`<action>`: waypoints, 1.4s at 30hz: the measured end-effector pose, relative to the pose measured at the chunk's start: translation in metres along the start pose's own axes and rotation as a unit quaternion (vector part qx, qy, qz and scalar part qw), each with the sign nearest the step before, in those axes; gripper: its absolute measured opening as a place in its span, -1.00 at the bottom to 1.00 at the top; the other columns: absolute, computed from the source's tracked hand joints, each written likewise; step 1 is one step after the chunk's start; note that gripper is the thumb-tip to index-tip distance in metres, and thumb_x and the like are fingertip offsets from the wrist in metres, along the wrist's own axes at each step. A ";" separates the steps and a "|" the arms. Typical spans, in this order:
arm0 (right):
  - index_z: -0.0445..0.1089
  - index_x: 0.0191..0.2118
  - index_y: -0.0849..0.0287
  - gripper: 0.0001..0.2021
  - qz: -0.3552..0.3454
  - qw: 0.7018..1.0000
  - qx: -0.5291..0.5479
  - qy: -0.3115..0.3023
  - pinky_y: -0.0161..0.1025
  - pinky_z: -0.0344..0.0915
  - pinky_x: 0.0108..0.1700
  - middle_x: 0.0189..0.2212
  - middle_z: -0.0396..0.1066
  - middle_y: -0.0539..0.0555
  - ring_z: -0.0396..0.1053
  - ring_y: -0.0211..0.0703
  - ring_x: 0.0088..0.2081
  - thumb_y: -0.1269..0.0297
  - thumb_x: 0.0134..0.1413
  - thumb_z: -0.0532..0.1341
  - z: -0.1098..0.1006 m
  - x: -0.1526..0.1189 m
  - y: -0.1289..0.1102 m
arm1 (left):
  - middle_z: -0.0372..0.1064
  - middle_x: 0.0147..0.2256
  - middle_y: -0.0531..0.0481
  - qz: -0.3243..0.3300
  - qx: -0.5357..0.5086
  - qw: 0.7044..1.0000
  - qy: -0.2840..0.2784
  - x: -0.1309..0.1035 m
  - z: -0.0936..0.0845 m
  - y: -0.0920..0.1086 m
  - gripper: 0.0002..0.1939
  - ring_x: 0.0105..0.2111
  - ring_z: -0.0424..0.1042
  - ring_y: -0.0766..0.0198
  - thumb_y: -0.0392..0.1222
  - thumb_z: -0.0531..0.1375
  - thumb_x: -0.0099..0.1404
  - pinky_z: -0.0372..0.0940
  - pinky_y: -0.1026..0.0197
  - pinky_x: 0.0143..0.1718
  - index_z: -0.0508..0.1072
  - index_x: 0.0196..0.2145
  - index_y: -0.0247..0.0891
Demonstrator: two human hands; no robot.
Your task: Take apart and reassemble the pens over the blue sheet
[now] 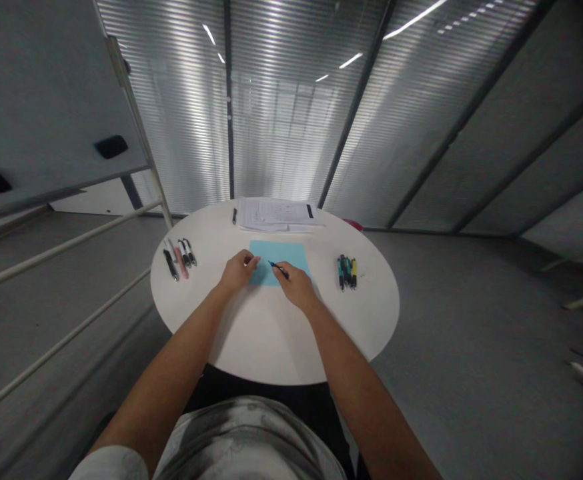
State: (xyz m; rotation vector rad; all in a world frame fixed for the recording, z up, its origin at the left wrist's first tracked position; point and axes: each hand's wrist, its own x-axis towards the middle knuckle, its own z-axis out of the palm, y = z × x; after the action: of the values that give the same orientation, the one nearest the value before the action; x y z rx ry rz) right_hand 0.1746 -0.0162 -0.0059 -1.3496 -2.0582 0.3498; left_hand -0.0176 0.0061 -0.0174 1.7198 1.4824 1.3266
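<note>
Seen from the head camera, a person's bare right hand (296, 287) grips a slim dark-blue pen (281, 270) over a flat, rectangular sheet of light-blue paper (281, 249), the pen's brighter blue end aimed toward the left hand (236, 271); the left fingers curl at the sheet's left side, thumb and forefinger close together, though whether they pinch anything cannot be told; the sheet lies near the middle of a smooth, white, rounded table (266, 347). Handling the pen well would likely call for a light, steady hold along its barrel, with the left hand bracing the paper, as a thin, loose sheet may slide. Beyond it rests a stack of white printed pages (276, 215), edges uneven, a dark pen (234, 216) beside it; to the left lie slender white, black and pink pens (181, 262); to the right, a tight row of green, black and yellow pens (347, 273), their barrels apparently plastic; horizontal slatted blinds (271, 127) back the scene.
</note>
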 end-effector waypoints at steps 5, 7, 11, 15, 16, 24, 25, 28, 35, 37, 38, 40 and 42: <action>0.41 -0.09 0.03 -0.69 -0.008 1.000 0.001 0.004 -0.33 0.16 -0.35 -0.31 0.50 0.01 0.37 -0.22 -0.38 0.06 0.25 0.01 0.000 0.000 0.000 | 0.28 -0.54 0.04 -0.001 -0.085 0.996 -0.004 0.000 0.006 0.005 -0.79 -0.53 0.22 0.33 -0.04 0.27 0.07 0.10 0.26 -0.47 0.41 -0.43 -0.23; 0.41 -0.09 0.03 -0.69 -0.009 1.000 -0.001 0.004 -0.33 0.15 -0.36 -0.32 0.49 0.01 0.36 -0.22 -0.39 0.07 0.25 0.01 -0.001 -0.001 0.000 | 0.29 -0.54 0.03 -0.003 -0.110 0.994 -0.015 0.000 0.007 0.008 -0.78 -0.53 0.23 0.34 -0.04 0.28 0.05 0.11 0.26 -0.48 0.41 -0.46 -0.25; 0.41 -0.10 0.03 -0.68 -0.008 1.000 -0.004 0.004 -0.34 0.15 -0.36 -0.34 0.49 0.00 0.36 -0.22 -0.40 0.06 0.25 0.00 -0.001 -0.001 0.000 | 0.20 -0.64 0.09 -0.072 -0.162 0.982 -0.062 -0.003 0.006 0.016 -0.73 -0.66 0.15 0.40 -0.01 0.27 0.06 0.04 0.29 -0.59 0.44 -0.40 -0.28; 0.41 -0.09 0.03 -0.69 -0.007 1.000 0.001 0.001 -0.33 0.15 -0.35 -0.33 0.49 0.01 0.36 -0.23 -0.40 0.07 0.24 0.01 -0.001 0.000 0.001 | 0.26 -0.62 0.06 -0.116 -0.218 0.965 -0.089 -0.005 0.003 0.024 -0.69 -0.67 0.20 0.40 -0.04 0.27 0.05 0.05 0.31 -0.64 0.47 -0.29 -0.31; 0.41 -0.08 0.04 -0.69 -0.006 1.000 0.004 0.002 -0.33 0.16 -0.35 -0.33 0.49 0.01 0.36 -0.22 -0.40 0.08 0.24 0.02 -0.001 0.000 0.001 | 0.32 -0.57 0.03 -0.122 -0.234 0.960 -0.091 -0.005 0.002 0.025 -0.68 -0.66 0.23 0.40 -0.05 0.28 0.04 0.07 0.31 -0.64 0.47 -0.28 -0.31; 0.35 0.06 0.00 -0.65 -0.034 0.998 0.056 0.000 -0.31 0.26 -0.22 -0.18 0.49 0.01 0.40 -0.21 -0.28 0.11 0.26 -0.01 -0.004 -0.001 -0.002 | 0.42 -0.26 -0.13 -0.113 -0.263 0.949 -0.135 -0.007 0.002 0.022 -0.63 -0.57 0.33 0.41 0.05 0.24 0.11 0.14 0.37 -0.66 0.46 -0.26 -0.32; 0.34 0.08 0.00 -0.64 -0.038 0.997 0.062 0.000 -0.30 0.27 -0.19 -0.15 0.48 0.01 0.41 -0.21 -0.26 0.12 0.26 -0.01 -0.005 -0.001 -0.003 | 0.42 -0.24 -0.14 -0.112 -0.260 0.948 -0.142 -0.007 0.002 0.022 -0.63 -0.56 0.34 0.41 0.05 0.23 0.12 0.15 0.37 -0.65 0.45 -0.26 -0.33; 0.31 0.11 -0.03 -0.63 -0.045 0.996 0.072 -0.004 -0.26 0.29 -0.13 -0.07 0.46 0.00 0.42 -0.18 -0.20 0.13 0.27 -0.02 -0.004 -0.001 -0.002 | 0.43 -0.21 -0.16 -0.114 -0.258 0.947 -0.155 -0.008 0.003 0.022 -0.63 -0.55 0.36 0.40 0.04 0.21 0.15 0.17 0.37 -0.65 0.45 -0.24 -0.33; 0.26 0.15 -0.08 -0.62 -0.046 0.996 0.073 -0.011 -0.18 0.30 -0.02 0.02 0.40 -0.01 0.41 -0.15 -0.09 0.16 0.26 0.00 0.000 0.001 0.003 | 0.43 -0.15 -0.22 -0.130 -0.263 0.944 -0.151 -0.007 0.001 0.024 -0.66 -0.54 0.40 0.39 -0.02 0.22 0.15 0.18 0.38 -0.65 0.44 -0.22 -0.34; 0.26 0.16 -0.08 -0.62 -0.046 0.996 0.076 -0.012 -0.17 0.31 -0.02 0.02 0.41 -0.01 0.42 -0.14 -0.09 0.16 0.26 0.00 0.002 0.001 0.005 | 0.43 -0.14 -0.22 -0.129 -0.265 0.943 -0.152 -0.007 0.001 0.024 -0.66 -0.54 0.40 0.39 -0.02 0.22 0.16 0.18 0.38 -0.65 0.44 -0.21 -0.34; 0.26 0.16 -0.08 -0.62 -0.047 0.996 0.077 -0.012 -0.16 0.31 -0.01 0.02 0.41 -0.01 0.41 -0.14 -0.08 0.16 0.26 0.00 0.002 0.001 0.005 | 0.43 -0.14 -0.23 -0.128 -0.265 0.943 -0.152 -0.007 0.001 0.023 -0.66 -0.54 0.41 0.38 -0.02 0.22 0.16 0.18 0.38 -0.65 0.44 -0.21 -0.34; 0.26 0.15 -0.09 -0.63 -0.048 0.996 0.079 -0.013 -0.14 0.30 0.02 0.03 0.40 -0.03 0.40 -0.13 -0.04 0.17 0.26 0.00 0.002 0.001 0.006 | 0.43 -0.14 -0.22 -0.127 -0.264 0.944 -0.153 -0.008 0.002 0.022 -0.66 -0.54 0.41 0.38 -0.02 0.22 0.16 0.19 0.38 -0.65 0.44 -0.20 -0.33; 0.26 0.15 -0.11 -0.63 -0.052 0.995 0.080 -0.014 -0.13 0.28 0.04 0.05 0.39 -0.04 0.38 -0.12 0.00 0.18 0.27 0.00 0.002 0.001 0.006 | 0.44 -0.15 -0.21 -0.125 -0.265 0.943 -0.156 -0.008 0.002 0.022 -0.65 -0.53 0.41 0.38 -0.01 0.22 0.16 0.19 0.38 -0.64 0.44 -0.20 -0.33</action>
State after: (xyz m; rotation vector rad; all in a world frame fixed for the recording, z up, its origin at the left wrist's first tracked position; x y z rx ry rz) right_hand 0.1773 -0.0122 -0.0103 -1.1439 -2.0666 0.4777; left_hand -0.0057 -0.0068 -0.0022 1.2704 1.0049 1.1223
